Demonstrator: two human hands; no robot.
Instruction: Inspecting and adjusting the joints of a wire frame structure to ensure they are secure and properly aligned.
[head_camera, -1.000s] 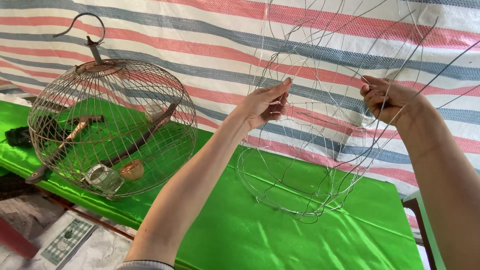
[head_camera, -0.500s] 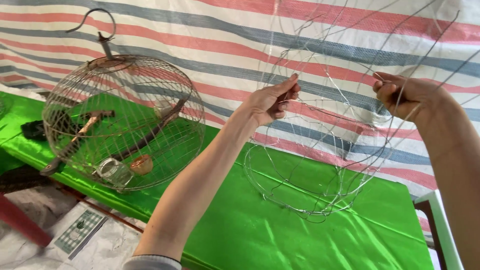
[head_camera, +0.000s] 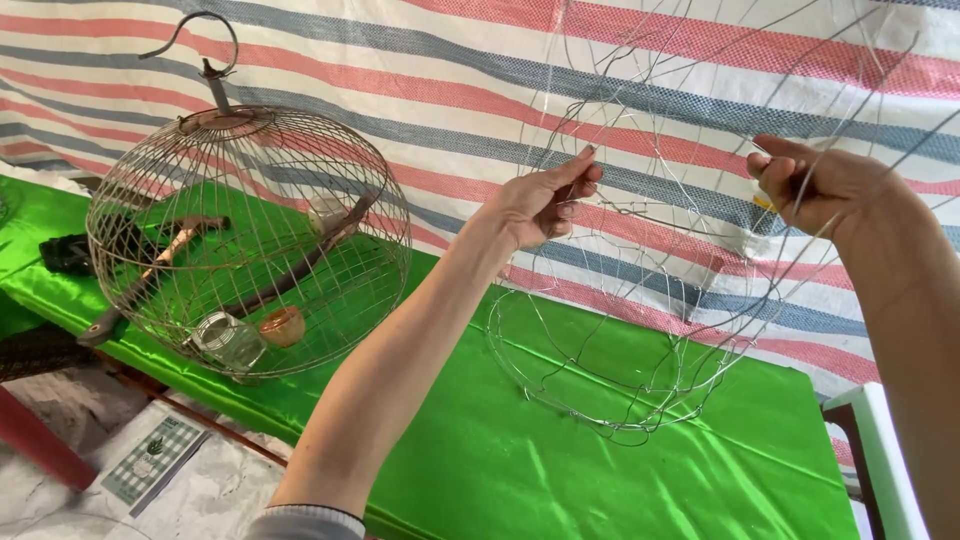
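From the head camera, both arms reach up toward the middle and right of the frame, and between them hangs an unfinished wire cage frame — a loose, open skeleton of thin silver wires whose round bottom ring sits low in the centre, just over the green cloth that covers the table. Its upper wires run off the top edge of the frame.

The left hand, centre of the frame, is closed in a pinch: thumb and fingertips press together on one of the frame's upright wires, the other fingers curled in behind. The right hand, at the upper right, is curled into a loose fist around wires on the frame's far side, knuckles toward the camera; several strands cross in front of it.

At the left of the frame stands a finished round birdcage of closely spaced wire, resting on the green cloth, with a metal hook rising from its top. Inside it lie wooden perches, a small glass jar and a small brown cup — the last two near the cage floor, side by side. The cage stands well apart from both hands.

Behind everything hangs a striped tarpaulin in red, blue-grey and white. A white chair edge shows at the lower right.
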